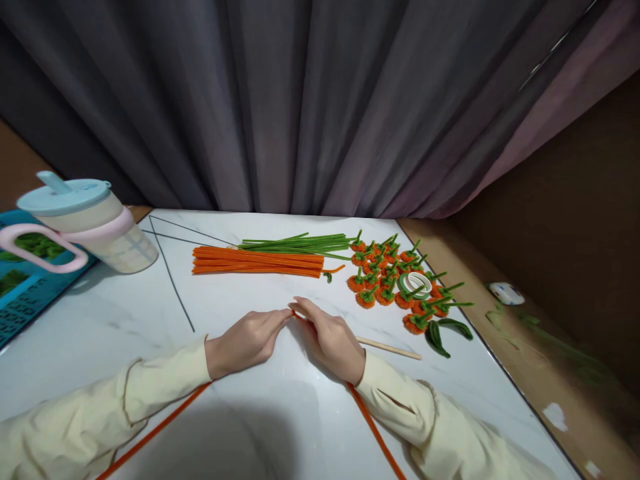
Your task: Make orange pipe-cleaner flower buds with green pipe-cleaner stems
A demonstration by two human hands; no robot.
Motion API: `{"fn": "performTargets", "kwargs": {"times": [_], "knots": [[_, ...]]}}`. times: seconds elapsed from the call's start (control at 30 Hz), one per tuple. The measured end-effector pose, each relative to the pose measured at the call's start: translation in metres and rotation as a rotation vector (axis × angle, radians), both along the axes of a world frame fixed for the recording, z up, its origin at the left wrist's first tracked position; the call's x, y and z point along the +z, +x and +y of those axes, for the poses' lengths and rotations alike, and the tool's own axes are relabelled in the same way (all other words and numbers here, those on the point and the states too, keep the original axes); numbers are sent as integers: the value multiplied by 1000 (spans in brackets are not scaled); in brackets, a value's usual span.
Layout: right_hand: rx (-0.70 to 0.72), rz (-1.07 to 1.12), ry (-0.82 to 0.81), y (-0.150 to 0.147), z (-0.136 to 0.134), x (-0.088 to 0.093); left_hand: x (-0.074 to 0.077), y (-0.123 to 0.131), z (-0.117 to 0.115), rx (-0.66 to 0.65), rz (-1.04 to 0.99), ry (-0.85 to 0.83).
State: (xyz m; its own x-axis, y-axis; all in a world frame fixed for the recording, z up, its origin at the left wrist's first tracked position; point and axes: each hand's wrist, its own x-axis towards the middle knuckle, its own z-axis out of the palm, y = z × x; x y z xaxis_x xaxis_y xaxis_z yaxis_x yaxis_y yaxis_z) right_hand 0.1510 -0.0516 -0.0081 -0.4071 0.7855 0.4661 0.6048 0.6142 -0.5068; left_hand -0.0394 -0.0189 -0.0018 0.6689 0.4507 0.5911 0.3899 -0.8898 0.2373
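Observation:
My left hand and my right hand meet at their fingertips above the white table. Both pinch an orange pipe cleaner, of which a small bit shows between the fingers. Lengths of orange run out below each wrist toward the near edge; whether they are one piece or two I cannot tell. A thin wooden stick lies beside my right wrist, its left end hidden behind the hand. Beyond my fingers sits a bundle of orange pipe cleaners, with green pipe cleaners behind it.
Several orange pipe-cleaner flowers with green stems cluster at the right, a roll of tape among them. Dark green leaf shapes lie nearby. A tumbler with a pink handle stands left. A grey curtain hangs behind.

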Motion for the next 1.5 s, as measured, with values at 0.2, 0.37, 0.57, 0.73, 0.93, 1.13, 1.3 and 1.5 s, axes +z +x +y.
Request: {"fn": "performTargets", "kwargs": {"times": [0.2, 0.37, 0.57, 0.73, 0.93, 1.13, 1.3, 1.5], "knots": [[34, -27, 49, 5, 3, -1, 4, 0, 4, -52, -71, -140], [99, -145, 59, 11, 5, 5, 6, -2, 7, -84, -29, -252], [160, -262, 122, 13, 7, 11, 7, -5, 8, -154, 23, -216], [159, -235, 201, 11, 7, 9, 6, -5, 10, -138, 51, -200], [142, -226, 228, 9, 7, 8, 7, -4, 7, -197, 39, -215], [123, -284, 315, 8, 8, 9, 11, 0, 7, -89, 56, -443], [147, -344, 285, 7, 8, 11, 18, 2, 11, -17, 37, -803], [146, -427, 379, 4, 7, 13, 21, 4, 16, 51, -30, -1114]]}}
